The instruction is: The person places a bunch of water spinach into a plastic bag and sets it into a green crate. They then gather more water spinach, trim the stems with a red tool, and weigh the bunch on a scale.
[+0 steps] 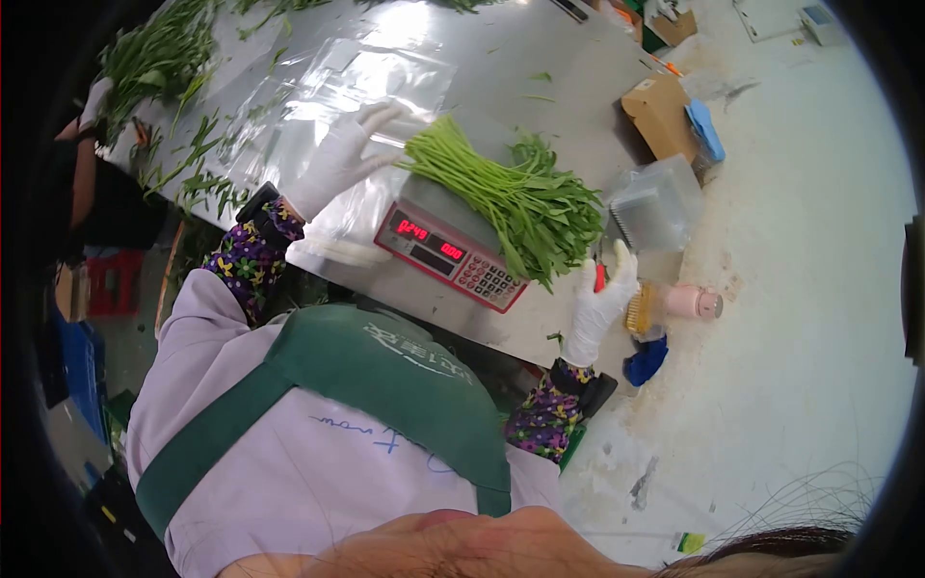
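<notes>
A bundle of long green leafy stalks (501,193) lies across a grey electronic scale (453,255) whose red digits are lit. My left hand (337,159), in a white glove, has its fingers spread and touches the cut stem ends of the bundle, over a clear plastic bag (385,77). My right hand (602,299), also gloved, is beside the leafy end of the bundle at the table's edge. It is closed on a small red-handled tool (599,277).
The steel table (540,58) carries loose greens (164,53) at the far left, where another person's gloved hand (94,99) works. A clear plastic tub (660,202), cardboard box (660,114), pink jar (696,302), brush (641,310) and blue cloth (646,361) lie to the right.
</notes>
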Motion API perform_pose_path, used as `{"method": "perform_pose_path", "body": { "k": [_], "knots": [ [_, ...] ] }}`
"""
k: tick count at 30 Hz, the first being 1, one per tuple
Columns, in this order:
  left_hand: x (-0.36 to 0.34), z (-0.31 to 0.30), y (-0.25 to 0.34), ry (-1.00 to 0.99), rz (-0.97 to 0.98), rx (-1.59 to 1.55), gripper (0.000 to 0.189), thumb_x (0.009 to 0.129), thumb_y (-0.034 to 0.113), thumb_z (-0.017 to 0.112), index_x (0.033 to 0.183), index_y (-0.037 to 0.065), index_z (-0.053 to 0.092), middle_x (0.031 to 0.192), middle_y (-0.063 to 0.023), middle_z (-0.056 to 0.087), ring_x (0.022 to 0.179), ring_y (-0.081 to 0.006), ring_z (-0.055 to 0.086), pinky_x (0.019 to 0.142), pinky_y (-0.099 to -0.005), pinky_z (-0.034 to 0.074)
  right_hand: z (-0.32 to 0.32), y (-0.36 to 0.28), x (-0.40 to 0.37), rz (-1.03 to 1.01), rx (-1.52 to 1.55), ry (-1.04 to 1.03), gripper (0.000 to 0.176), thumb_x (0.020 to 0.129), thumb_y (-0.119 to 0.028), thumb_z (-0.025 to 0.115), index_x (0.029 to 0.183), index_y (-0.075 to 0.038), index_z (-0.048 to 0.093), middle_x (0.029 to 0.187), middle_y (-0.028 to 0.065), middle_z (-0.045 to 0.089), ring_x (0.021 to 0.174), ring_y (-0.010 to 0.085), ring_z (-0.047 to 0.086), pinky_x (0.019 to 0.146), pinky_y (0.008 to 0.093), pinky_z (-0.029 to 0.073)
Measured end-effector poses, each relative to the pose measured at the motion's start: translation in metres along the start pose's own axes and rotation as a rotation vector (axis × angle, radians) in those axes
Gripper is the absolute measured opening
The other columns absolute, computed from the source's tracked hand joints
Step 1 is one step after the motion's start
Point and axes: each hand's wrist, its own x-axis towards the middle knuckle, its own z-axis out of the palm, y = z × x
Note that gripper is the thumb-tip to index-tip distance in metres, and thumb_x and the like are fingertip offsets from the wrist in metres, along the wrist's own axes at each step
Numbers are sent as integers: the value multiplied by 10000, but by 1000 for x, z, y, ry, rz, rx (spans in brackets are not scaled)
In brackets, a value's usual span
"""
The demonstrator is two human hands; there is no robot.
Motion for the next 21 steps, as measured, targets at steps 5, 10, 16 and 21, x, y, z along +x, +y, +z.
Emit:
{"method": "perform_pose_path", "body": {
  "k": [5, 10, 16, 21],
  "knots": [
    [-59, -17, -39, 290, -234, 0, 345, 862, 183, 679, 1172, 45, 619, 1153, -129, 635, 1108, -265, 586, 965, -345, 439, 1, 6, -23, 128, 25, -4, 554, 874, -330, 659, 1347, -94, 497, 1348, 122, 515, 1335, 323, 378, 1135, 506, 167],
    [-85, -22, -36, 415, -402, -22, 227, 880, 189, 653, 1040, 29, 672, 1002, -130, 690, 957, -274, 654, 835, -345, 498, 5, -3, -18, 113, 52, -54, 552, 874, -360, 654, 1337, -99, 506, 1354, 111, 510, 1336, 320, 379, 1136, 529, 153],
    [-80, -2, -15, 443, -311, -99, 187, 866, 159, 659, 1019, 52, 682, 964, -117, 695, 940, -268, 660, 825, -346, 503, 8, -32, -3, -35, -45, -95, 529, 855, -336, 672, 1309, -105, 530, 1331, 94, 523, 1325, 304, 395, 1124, 559, 175],
    [-93, 25, -10, 257, -440, -181, 235, 831, 147, 671, 1057, 85, 684, 1017, -108, 678, 992, -277, 627, 873, -363, 482, 18, -54, 0, -124, -18, -81, 391, 849, -186, 658, 1225, -100, 593, 1250, 86, 578, 1262, 297, 463, 1108, 554, 227]
  ]
}}
